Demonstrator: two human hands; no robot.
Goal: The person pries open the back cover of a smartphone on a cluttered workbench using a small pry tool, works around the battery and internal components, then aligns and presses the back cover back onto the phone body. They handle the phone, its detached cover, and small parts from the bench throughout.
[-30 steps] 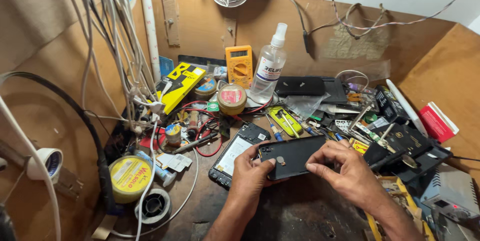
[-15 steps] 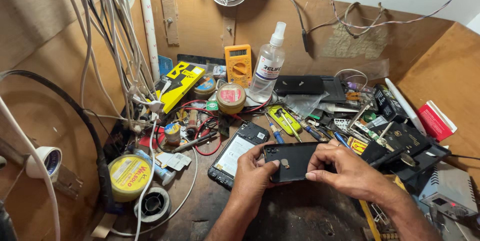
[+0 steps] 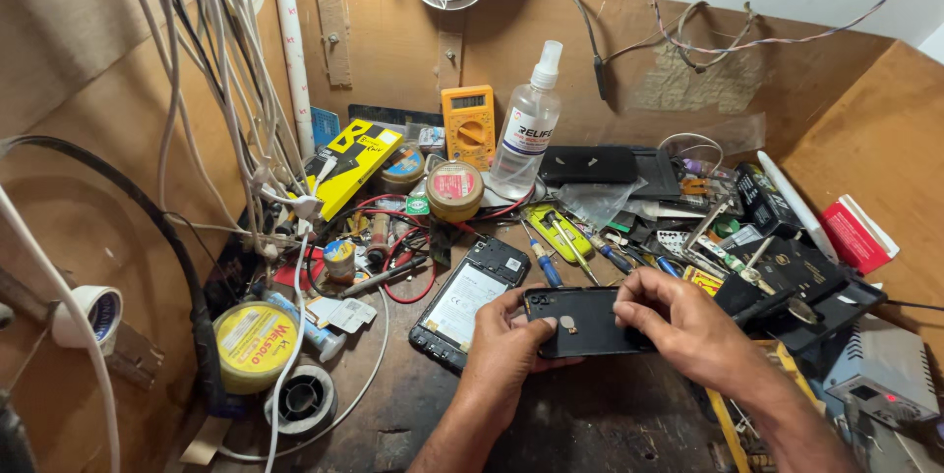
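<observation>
Both of my hands hold a black phone back cover (image 3: 583,322) level above the dark bench top. My left hand (image 3: 505,347) grips its left end, thumb on the upper edge. My right hand (image 3: 678,325) covers its right end, fingers curled over the top edge. Just to the left lies an opened phone body (image 3: 466,299), its inside facing up with a pale battery showing. Screwdrivers with blue and yellow handles (image 3: 547,262) lie just behind the cover.
A clear spray bottle (image 3: 525,126), an orange multimeter (image 3: 468,125), round tins (image 3: 454,188), a yellow solder spool (image 3: 256,344) and a tape roll (image 3: 303,398) crowd the bench. White cables (image 3: 231,109) hang at left. Black boxes (image 3: 804,276) and a red packet (image 3: 855,235) sit at right.
My hands and the back cover have shifted only slightly; my right fingers have slid a little along the cover's top edge.
</observation>
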